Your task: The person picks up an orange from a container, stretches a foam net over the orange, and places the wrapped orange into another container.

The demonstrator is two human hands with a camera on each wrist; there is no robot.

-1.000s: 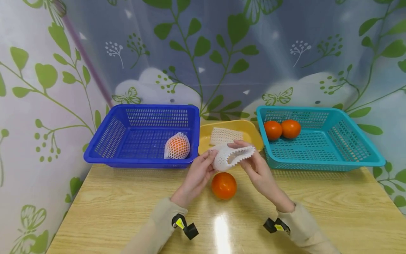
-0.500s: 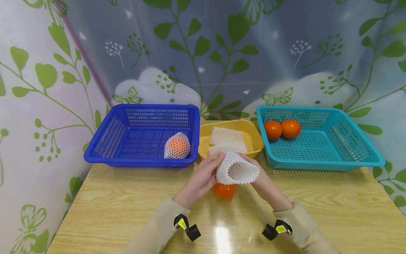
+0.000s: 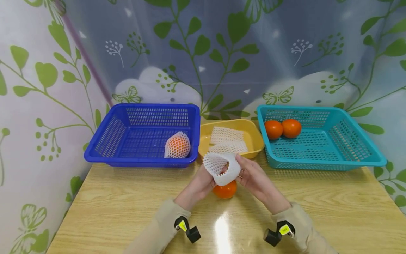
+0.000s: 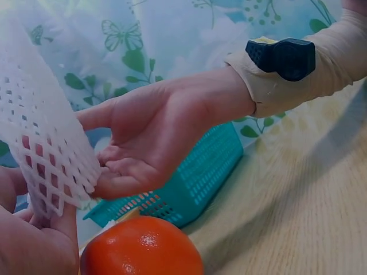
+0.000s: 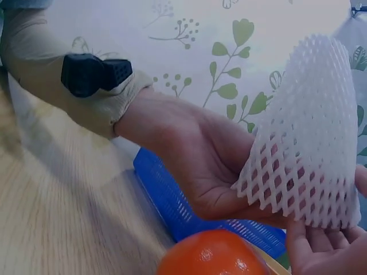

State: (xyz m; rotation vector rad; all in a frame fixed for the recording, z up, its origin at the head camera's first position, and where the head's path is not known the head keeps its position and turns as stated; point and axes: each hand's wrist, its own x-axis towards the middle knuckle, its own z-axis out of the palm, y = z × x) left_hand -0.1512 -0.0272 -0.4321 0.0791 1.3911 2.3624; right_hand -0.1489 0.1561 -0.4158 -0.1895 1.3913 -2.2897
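Observation:
A white foam net sleeve (image 3: 226,173) is spread between both hands, its mouth gaping. My left hand (image 3: 198,185) holds its left side; in the right wrist view, fingers of that hand (image 5: 200,160) show through the mesh. My right hand (image 3: 258,183) pinches the right edge of the sleeve; the left wrist view shows this hand's (image 4: 166,126) thumb and fingertips at the net's border. Just below, a smooth, glossy orange-red tomato (image 3: 225,191) rests on the table, its upper part hidden by the sleeve in the head view.
A blue basket (image 3: 142,164) at left contains one netted fruit (image 3: 177,145). Behind the hands, a yellow tray (image 3: 253,137) bears flat foam nets (image 3: 226,135). At right, a teal basket (image 3: 323,164) holds two tomatoes (image 3: 291,128). A patterned curtain (image 3: 203,53) hangs behind.
The sleeve has come away from over the yellow tray toward me and now overlaps the tomato. Its mouth has turned and opened wider, with the hands shifting their hold.

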